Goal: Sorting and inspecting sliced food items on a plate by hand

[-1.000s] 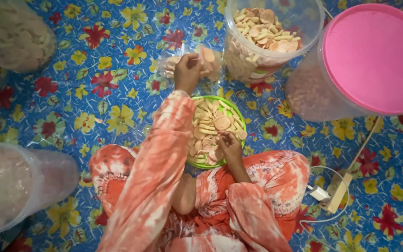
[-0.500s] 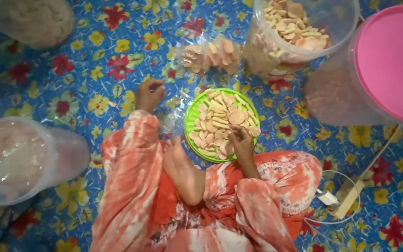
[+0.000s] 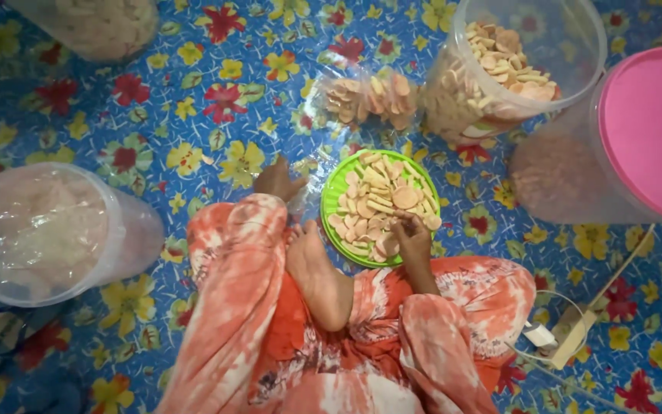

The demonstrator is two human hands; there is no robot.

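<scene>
The left hand [image 3: 277,181] has pulled back from the filled cracker bag [image 3: 369,96] to the floral floor mat [image 3: 193,115], fingers loosely open, while the right hand [image 3: 411,234] pinches crackers on the green plate [image 3: 332,201].

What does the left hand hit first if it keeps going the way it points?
Probably the clear packet of crackers: the left hand points up the floral mat, and only bare mat lies between. Its exact heading is uncertain.
</scene>
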